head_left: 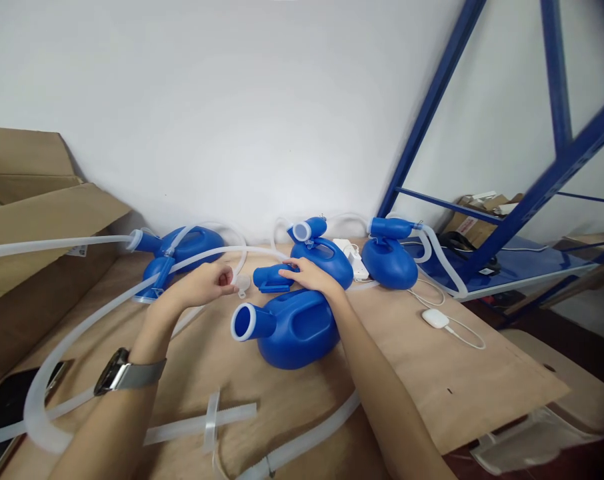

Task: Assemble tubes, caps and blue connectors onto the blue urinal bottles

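Your left hand (207, 283) pinches the edge of a translucent cap (243, 285), likely light and flexible. To its right, the blue tubular adapter (270, 277) is grasped by your right hand (312, 275), beyond the blue urinal bottle (297, 340); expect light, stiff, slippery plastic. Hold the adapter around its barrel, the bottle by its handle.

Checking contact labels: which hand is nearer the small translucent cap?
Left. The left hand is right beside the cap, at its left edge; the right hand is farther off to its right, at the blue cylinder.
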A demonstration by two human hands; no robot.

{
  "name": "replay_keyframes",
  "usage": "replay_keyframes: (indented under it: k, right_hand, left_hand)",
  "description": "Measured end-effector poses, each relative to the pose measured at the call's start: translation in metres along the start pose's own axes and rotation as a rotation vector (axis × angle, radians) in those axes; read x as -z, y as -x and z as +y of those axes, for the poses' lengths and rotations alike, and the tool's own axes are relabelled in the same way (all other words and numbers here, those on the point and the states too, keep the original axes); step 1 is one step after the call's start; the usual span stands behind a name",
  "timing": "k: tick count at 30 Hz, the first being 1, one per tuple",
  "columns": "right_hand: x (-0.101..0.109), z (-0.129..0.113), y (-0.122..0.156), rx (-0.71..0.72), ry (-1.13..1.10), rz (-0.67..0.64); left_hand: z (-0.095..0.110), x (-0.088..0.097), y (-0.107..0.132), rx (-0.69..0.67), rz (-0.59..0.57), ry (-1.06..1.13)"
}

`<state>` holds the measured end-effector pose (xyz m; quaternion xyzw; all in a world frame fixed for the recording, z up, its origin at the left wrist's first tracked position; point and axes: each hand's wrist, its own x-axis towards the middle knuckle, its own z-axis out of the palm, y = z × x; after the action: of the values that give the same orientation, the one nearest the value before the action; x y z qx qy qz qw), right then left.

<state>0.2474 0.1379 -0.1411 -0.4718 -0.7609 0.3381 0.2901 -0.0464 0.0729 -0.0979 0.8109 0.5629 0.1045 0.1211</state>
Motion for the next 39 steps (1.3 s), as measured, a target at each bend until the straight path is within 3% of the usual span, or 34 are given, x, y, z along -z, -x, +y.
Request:
replay_keyframes:
  k: [5, 11, 15, 18, 22, 25, 27, 29, 32, 39]
  right_hand:
    - [-0.002, 0.005, -0.003, -0.008, 0.028, -0.040]
    - [0.000, -0.003, 0.002, 0.064, 0.017, -0.060]
    - [0.010, -0.025, 0.015, 0.157, -0.075, -0.236]
    - [0.019, -0.046, 0.028, 0.210, -0.084, -0.432]
    - [0.021, -0.061, 0.036, 0.216, 0.018, -0.658]
    - [0.017, -0.060, 0.032, 0.163, 0.112, -0.682]
    - [0.015, -0.058, 0.029, 0.151, 0.130, -0.671]
    - [0.015, -0.055, 0.028, 0.157, 0.132, -0.655]
    - [0.017, -0.053, 0.028, 0.127, 0.112, -0.613]
    - [0.020, -0.042, 0.027, 0.023, 0.013, -0.529]
  left_hand:
    - [-0.010, -0.034, -0.014, 0.070, 0.015, -0.145]
    - [-0.005, -0.056, -0.021, 0.062, 0.075, -0.216]
    - [-0.009, -0.061, -0.022, 0.063, 0.089, -0.169]
    - [-0.009, -0.049, -0.021, 0.040, 0.116, -0.081]
    - [0.010, -0.004, -0.003, -0.041, 0.100, 0.087]
    - [0.037, 0.031, 0.021, -0.136, -0.028, 0.327]
    - [0.056, 0.044, 0.035, -0.132, -0.125, 0.353]
    - [0.070, 0.046, 0.041, -0.083, -0.205, 0.291]
    - [0.077, 0.040, 0.038, -0.050, -0.223, 0.235]
    - [0.064, 0.022, 0.019, -0.086, -0.187, 0.311]
